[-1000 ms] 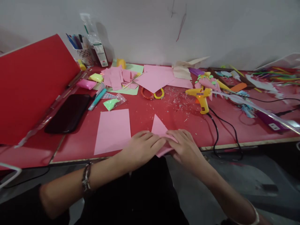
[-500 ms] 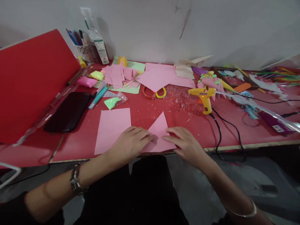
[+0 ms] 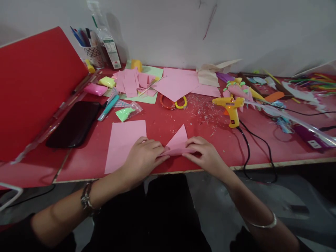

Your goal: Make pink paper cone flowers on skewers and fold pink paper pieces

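A folded piece of pink paper (image 3: 178,140) lies near the table's front edge, its pointed tip facing away from me. Its near edge is turned up into a narrow strip. My left hand (image 3: 144,155) pinches the strip's left end between thumb and fingers. At the other end, my right hand (image 3: 206,154) grips it the same way. Beside my left hand is a flat sheet of pink paper (image 3: 123,141), its right part partly covered by that hand.
A yellow glue gun (image 3: 231,108) with a black cord stands to the right. Scissors (image 3: 181,102) poke out from under pink paper (image 3: 178,82). On the left are a black phone (image 3: 75,124), a teal cutter (image 3: 109,107) and a packet of green clay (image 3: 125,113).
Both hands have gone from pressing the pink paper flat to pinching its near edge, which is now lifted and folded up away from me. The view has shifted slightly.
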`<state>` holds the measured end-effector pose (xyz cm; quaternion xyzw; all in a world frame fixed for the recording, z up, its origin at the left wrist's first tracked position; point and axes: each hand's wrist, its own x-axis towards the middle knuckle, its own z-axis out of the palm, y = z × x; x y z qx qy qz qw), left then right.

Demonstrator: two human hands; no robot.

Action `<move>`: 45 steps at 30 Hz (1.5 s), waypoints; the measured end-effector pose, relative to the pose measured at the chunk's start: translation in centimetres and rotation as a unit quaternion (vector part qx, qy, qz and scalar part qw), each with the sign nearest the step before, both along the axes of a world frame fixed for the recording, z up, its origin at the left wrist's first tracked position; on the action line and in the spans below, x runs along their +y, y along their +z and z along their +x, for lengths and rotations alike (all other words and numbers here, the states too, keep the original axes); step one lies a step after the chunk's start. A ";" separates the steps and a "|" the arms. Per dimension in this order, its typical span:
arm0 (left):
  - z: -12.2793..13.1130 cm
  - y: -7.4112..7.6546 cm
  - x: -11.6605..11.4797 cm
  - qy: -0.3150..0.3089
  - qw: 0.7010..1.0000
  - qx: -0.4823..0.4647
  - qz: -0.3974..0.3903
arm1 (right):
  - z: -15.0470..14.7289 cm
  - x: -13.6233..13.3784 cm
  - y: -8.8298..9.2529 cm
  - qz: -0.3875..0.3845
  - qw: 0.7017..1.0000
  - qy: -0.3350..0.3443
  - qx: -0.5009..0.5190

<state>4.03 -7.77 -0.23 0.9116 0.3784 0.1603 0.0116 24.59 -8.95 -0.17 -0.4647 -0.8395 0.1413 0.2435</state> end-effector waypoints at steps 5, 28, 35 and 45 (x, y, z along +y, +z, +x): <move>0.0 -0.2 0.2 0.019 1.000 -0.007 -0.005 | -0.4 0.1 0.0 -0.042 0.997 -0.057 0.015; -0.9 0.6 1.8 -0.174 0.974 0.138 0.037 | -1.2 -0.1 -0.5 -0.027 0.994 -0.085 -0.063; -2.7 0.9 1.3 -0.179 0.978 0.110 0.013 | -1.1 0.0 -0.4 -0.031 0.994 -0.082 -0.067; -5.0 0.2 0.7 -0.174 0.983 0.061 0.018 | -1.3 -0.8 -0.5 0.031 0.990 -0.129 -0.053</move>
